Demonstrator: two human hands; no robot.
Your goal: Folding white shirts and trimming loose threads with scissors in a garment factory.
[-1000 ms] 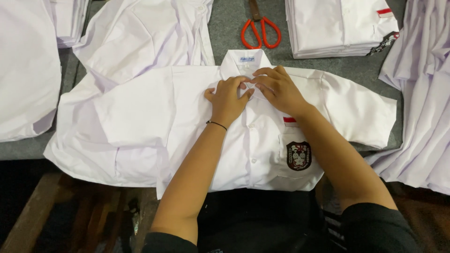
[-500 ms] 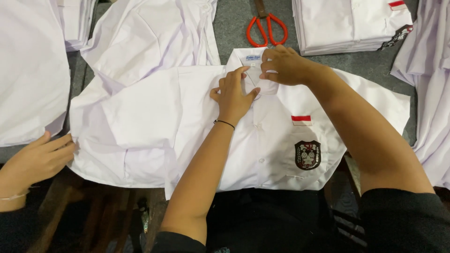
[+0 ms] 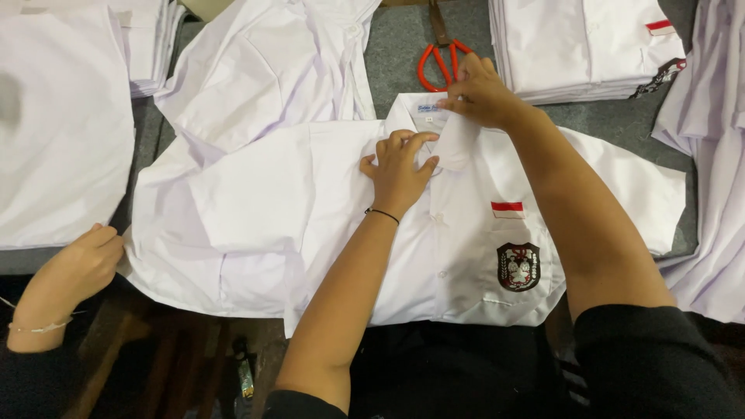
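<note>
On the grey worktop (image 3: 403, 54) just below the red scissors (image 3: 442, 62), the white shirt (image 3: 326, 202) lies flat: light, limp cloth. Left hand (image 3: 400, 171) presses spread; right hand (image 3: 481, 93) pinches its collar (image 3: 458, 140), the firmest hold.

Both forearms are bare below short black sleeves. A thin black band circles the wrist of the left hand (image 3: 400, 172); the right hand (image 3: 483, 91) wears nothing.

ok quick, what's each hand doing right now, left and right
Left hand: open, fingers spread, pressing flat on the white shirt beside the collar.
Right hand: closed, pinching the shirt's collar at the neck.
</note>
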